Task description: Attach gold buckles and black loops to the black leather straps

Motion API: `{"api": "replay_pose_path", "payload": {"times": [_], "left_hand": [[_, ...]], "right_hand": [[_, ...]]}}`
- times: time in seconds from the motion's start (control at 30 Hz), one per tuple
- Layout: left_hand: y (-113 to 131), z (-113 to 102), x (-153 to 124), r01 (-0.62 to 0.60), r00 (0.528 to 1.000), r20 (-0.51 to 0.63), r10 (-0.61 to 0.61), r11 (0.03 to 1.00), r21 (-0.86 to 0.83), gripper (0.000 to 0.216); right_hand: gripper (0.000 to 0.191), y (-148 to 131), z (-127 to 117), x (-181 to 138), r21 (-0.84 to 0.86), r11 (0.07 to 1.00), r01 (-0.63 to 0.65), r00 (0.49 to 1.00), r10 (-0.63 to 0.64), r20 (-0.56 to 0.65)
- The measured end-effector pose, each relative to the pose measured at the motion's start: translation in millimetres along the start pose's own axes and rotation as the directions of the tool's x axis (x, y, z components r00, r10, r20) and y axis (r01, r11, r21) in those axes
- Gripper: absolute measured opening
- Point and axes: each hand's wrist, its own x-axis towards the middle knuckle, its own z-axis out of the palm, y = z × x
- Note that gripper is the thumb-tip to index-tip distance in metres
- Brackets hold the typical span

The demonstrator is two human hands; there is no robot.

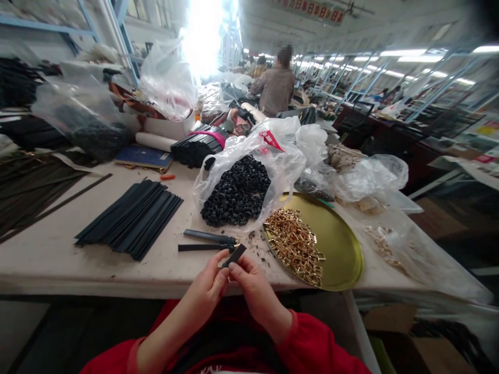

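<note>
Both my hands meet at the table's front edge around a dark leather strap. My left hand pinches it from the left, and my right hand grips it with thumb and fingers from the right. Just beyond them lie two finished-looking straps with a bit of gold metal at their right ends. A stack of flat dark strips rests to the left. Ahead, an open plastic bag holds many small black loops. Gold buckles are heaped on a round gold tray to the right.
Behind the bag sits a bundle of dark strips with a pink tie. A blue book and a small orange object lie at the back left. Clear plastic bags crowd the back right. Another person stands farther off, back turned.
</note>
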Motion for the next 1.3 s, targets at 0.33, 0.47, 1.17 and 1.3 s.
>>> {"api": "replay_pose_path", "payload": {"times": [0.33,0.47,1.17,1.3], "left_hand": [[0.8,-5.8,17.3,-0.021,0.999,-0.043,0.023,0.999,0.038,0.029],[4.6,3.3,19.4,-0.055,0.998,-0.023,0.058,0.992,0.111,0.026],[21.2,14.3,13.5,0.146,0.989,0.050,-0.138,0.881,-0.451,0.034],[15.9,14.7,7.1,0.155,0.988,0.070,-0.139,0.875,-0.458,0.030]], "right_hand": [[0.019,-65.2,-98.1,85.7,-0.996,-0.084,-0.035,0.944,-0.329,-0.005],[0.020,-65.2,-110.2,105.1,-0.977,-0.201,-0.068,0.958,-0.286,-0.007],[0.020,-34.9,-22.5,8.8,-0.827,0.095,0.554,0.746,-0.497,0.443],[0.019,-25.9,-19.7,6.4,-0.816,0.194,0.545,0.767,-0.510,0.391]]}}
